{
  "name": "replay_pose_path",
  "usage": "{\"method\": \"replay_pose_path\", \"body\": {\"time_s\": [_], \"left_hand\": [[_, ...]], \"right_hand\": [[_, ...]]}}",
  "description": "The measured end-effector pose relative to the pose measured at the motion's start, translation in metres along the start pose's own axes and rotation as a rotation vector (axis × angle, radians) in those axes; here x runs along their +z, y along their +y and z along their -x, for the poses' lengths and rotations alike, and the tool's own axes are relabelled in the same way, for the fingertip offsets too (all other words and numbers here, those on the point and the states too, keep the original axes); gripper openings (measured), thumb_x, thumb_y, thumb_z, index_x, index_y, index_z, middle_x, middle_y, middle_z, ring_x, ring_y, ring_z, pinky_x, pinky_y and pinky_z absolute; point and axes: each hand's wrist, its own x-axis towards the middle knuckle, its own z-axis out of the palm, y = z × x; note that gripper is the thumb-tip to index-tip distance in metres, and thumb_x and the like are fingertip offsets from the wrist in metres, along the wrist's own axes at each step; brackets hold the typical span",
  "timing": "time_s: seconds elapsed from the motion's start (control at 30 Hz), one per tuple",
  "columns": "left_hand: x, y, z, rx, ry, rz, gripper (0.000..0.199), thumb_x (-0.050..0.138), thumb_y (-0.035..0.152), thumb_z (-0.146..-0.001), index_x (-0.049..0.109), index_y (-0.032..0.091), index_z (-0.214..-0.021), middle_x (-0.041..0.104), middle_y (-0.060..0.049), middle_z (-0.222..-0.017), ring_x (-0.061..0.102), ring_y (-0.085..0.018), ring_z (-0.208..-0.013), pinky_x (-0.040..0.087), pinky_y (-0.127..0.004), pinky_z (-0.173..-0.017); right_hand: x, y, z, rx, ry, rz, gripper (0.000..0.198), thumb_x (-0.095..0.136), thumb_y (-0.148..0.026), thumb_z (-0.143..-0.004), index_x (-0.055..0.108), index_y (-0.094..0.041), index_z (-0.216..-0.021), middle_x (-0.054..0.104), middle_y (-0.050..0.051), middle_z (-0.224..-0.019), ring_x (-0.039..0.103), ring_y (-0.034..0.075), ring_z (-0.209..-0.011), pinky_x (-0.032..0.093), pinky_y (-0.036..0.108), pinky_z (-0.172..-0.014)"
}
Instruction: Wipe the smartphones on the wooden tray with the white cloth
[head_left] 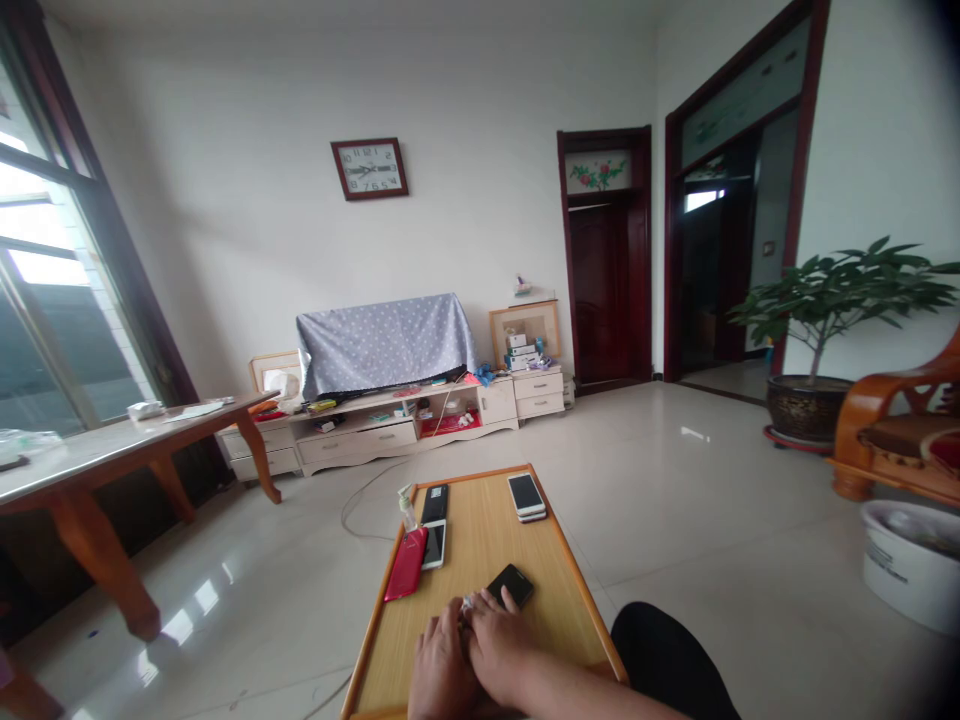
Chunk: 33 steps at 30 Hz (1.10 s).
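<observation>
My left hand and my right hand are together over the near part of a small wooden table. Their fingers are curled and meet around a small crumpled white thing, perhaps a tissue; most of it is hidden. Just beyond my right fingers lies a black smartphone, its near edge covered by the hand. Farther left are a red phone, a white phone and a black phone. Near them stands a clear pump bottle. White phones lie stacked at the far right corner.
My dark-clothed knee is right of the table. A larger table stands at left, by the window. Along the back wall runs a low white cabinet. At right are a potted plant, a wooden chair and a white bucket.
</observation>
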Motion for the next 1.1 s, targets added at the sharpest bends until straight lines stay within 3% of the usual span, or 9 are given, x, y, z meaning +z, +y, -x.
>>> {"method": "replay_pose_path", "body": {"time_s": [0.17, 0.3, 0.43, 0.57, 0.67, 0.87, 1.1], "left_hand": [[0.003, -0.004, -0.001, -0.035, 0.032, 0.034, 0.064, 0.056, 0.042, -0.082, 0.042, 0.022, -0.141, 0.059, -0.009, -0.140, 0.052, -0.023, -0.128, 0.035, -0.031, -0.105], [0.006, -0.005, -0.001, -0.030, 0.037, 0.009, 0.068, 0.058, 0.039, -0.078, 0.043, 0.022, -0.142, 0.058, -0.009, -0.141, 0.050, -0.024, -0.132, 0.032, -0.030, -0.108], [0.006, -0.003, 0.000, -0.026, 0.043, 0.009, 0.063, 0.057, 0.038, -0.080, 0.044, 0.023, -0.140, 0.059, -0.008, -0.140, 0.051, -0.022, -0.131, 0.032, -0.029, -0.108], [0.004, -0.002, 0.000, -0.022, 0.049, 0.011, 0.049, 0.047, 0.031, -0.088, 0.047, 0.024, -0.137, 0.061, -0.006, -0.138, 0.053, -0.019, -0.126, 0.035, -0.029, -0.104], [-0.001, -0.001, 0.000, -0.024, 0.024, 0.003, 0.049, 0.046, 0.031, -0.088, 0.047, 0.024, -0.137, 0.061, -0.005, -0.138, 0.053, -0.019, -0.126, 0.035, -0.029, -0.104], [-0.003, 0.001, 0.001, -0.017, 0.003, -0.017, 0.060, 0.058, 0.038, -0.079, 0.049, 0.023, -0.137, 0.057, -0.007, -0.142, 0.049, -0.023, -0.131, 0.032, -0.031, -0.109], [-0.001, 0.001, 0.002, 0.020, 0.048, -0.013, 0.057, 0.057, 0.035, -0.080, 0.050, 0.024, -0.136, 0.060, -0.007, -0.137, 0.051, -0.023, -0.127, 0.033, -0.032, -0.107]], "right_hand": [[-0.017, 0.014, -0.011, 0.027, 0.010, 0.052, 0.045, 0.028, -0.034, -0.103, 0.060, -0.031, -0.134, 0.055, 0.004, -0.147, 0.043, 0.022, -0.140, 0.010, 0.053, -0.122], [-0.031, 0.034, -0.021, 0.148, 0.062, 0.086, 0.047, 0.026, -0.032, -0.102, 0.059, -0.025, -0.136, 0.048, 0.009, -0.152, 0.036, 0.027, -0.145, 0.010, 0.058, -0.121], [-0.021, 0.027, -0.009, 0.147, 0.056, 0.092, 0.048, 0.030, -0.034, -0.101, 0.055, -0.023, -0.141, 0.044, 0.010, -0.155, 0.031, 0.027, -0.147, 0.009, 0.053, -0.123], [-0.007, 0.008, 0.009, 0.013, 0.006, 0.021, 0.047, 0.029, -0.035, -0.102, 0.052, -0.028, -0.143, 0.045, 0.005, -0.154, 0.032, 0.024, -0.147, 0.009, 0.049, -0.123], [-0.010, 0.007, 0.012, -0.039, -0.007, -0.018, 0.047, 0.026, -0.035, -0.104, 0.054, -0.031, -0.141, 0.050, 0.004, -0.151, 0.038, 0.023, -0.144, 0.009, 0.051, -0.123], [-0.032, 0.034, 0.001, 0.142, 0.077, 0.059, 0.048, 0.024, -0.038, -0.104, 0.059, -0.028, -0.136, 0.050, 0.007, -0.151, 0.037, 0.026, -0.144, 0.011, 0.054, -0.121], [-0.032, 0.041, 0.004, 0.129, 0.076, 0.068, 0.047, 0.026, -0.038, -0.104, 0.057, -0.027, -0.138, 0.047, 0.007, -0.153, 0.033, 0.025, -0.146, 0.009, 0.053, -0.121]]}}
